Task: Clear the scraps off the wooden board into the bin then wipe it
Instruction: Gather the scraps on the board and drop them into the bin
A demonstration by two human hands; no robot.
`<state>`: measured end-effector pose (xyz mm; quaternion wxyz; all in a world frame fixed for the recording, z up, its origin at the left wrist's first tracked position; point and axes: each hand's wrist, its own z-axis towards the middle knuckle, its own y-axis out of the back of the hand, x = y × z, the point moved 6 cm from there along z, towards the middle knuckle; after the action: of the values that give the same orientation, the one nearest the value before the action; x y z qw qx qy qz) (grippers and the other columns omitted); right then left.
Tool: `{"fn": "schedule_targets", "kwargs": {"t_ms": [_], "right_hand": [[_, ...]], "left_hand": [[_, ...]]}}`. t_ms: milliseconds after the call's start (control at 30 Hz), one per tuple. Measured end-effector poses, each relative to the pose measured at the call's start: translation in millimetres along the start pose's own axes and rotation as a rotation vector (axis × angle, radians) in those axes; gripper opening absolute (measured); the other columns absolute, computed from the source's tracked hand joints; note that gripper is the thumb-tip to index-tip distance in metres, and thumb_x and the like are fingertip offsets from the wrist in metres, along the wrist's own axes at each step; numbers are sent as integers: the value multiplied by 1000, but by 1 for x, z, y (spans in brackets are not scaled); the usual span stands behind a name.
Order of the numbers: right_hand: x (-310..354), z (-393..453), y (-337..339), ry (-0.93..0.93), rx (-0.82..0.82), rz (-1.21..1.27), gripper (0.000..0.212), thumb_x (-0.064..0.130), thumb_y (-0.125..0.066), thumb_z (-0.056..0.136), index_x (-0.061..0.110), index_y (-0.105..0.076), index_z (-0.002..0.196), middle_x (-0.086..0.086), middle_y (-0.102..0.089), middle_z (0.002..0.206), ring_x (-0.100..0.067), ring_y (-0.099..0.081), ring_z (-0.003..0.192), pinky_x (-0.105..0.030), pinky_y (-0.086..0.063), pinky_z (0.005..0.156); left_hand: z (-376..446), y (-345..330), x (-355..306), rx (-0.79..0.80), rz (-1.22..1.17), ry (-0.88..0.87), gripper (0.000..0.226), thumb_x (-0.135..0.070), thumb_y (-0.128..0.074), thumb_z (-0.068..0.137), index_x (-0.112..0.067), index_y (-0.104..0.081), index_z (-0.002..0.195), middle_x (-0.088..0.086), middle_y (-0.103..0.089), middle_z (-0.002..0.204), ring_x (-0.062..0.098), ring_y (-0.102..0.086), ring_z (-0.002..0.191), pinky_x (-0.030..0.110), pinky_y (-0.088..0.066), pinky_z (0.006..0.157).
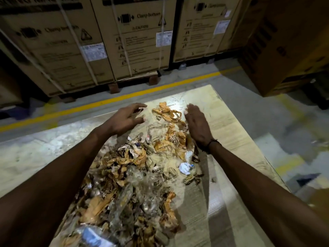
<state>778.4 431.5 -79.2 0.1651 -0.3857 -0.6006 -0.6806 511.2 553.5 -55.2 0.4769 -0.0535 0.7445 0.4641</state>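
Note:
A pale wooden board [226, 125] lies flat in front of me. A heap of scraps [135, 179], brown paper, torn tape and clear plastic, covers its middle and runs toward me. A crumpled white and blue scrap [185, 168] lies at the heap's right edge. My left hand [124, 120] hovers over the far left of the heap, fingers spread and loosely bent, holding nothing. On the far right side of the heap my right hand [197, 127] stands on edge with straight fingers, beside orange-brown paper strips [170, 113]. No bin is in view.
Large strapped cardboard cartons [138, 41] stand on pallets behind the board. A yellow floor line [106, 102] runs between them and the board. Another big carton [288, 50] stands at the right. Grey concrete floor [284, 132] lies to the right of the board.

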Motion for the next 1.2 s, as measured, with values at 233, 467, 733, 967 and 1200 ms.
{"fn": "schedule_targets", "kwargs": {"t_ms": [233, 467, 733, 967, 1200], "right_hand": [[53, -22, -52, 221, 209, -28, 59, 48, -31, 108, 23, -36, 162, 3, -30, 169, -5, -13, 156, -39, -10, 131], [82, -48, -81, 351, 325, 74, 61, 49, -28, 108, 14, -52, 151, -8, -52, 155, -18, -46, 142, -38, -33, 121], [90, -41, -54, 295, 2, 199, 36, 29, -45, 107, 11, -62, 133, -8, -57, 144, -19, -56, 129, -28, -48, 105], [98, -32, -86, 171, 432, 202, 49, 45, -40, 111, 32, -42, 159, 12, -36, 166, -2, -32, 152, -30, -27, 126], [105, -44, -93, 283, 423, 88, 57, 51, -38, 109, 18, -51, 153, -1, -49, 159, -15, -44, 148, -39, -32, 125]], "left_hand": [[-12, 10, 4, 26, 20, -15, 62, -31, -69, 98, -35, -45, 155, -5, -43, 162, 8, -42, 140, 31, -34, 112], [-35, 16, 10, 131, 168, -56, 77, -60, -51, 85, -34, -45, 157, -8, -34, 167, 3, -31, 145, 24, -23, 116], [-58, 31, 19, 97, 128, -46, 52, -52, -50, 80, -30, -77, 120, -8, -71, 130, 12, -63, 119, 31, -47, 96], [-71, 50, 34, -3, 89, -17, 29, -47, -57, 91, -32, -69, 112, -9, -68, 132, 15, -62, 120, 45, -48, 104], [-146, 72, 76, -278, -102, 94, 27, -41, -55, 105, -32, -65, 129, -16, -66, 130, -3, -64, 109, 12, -45, 91]]}}
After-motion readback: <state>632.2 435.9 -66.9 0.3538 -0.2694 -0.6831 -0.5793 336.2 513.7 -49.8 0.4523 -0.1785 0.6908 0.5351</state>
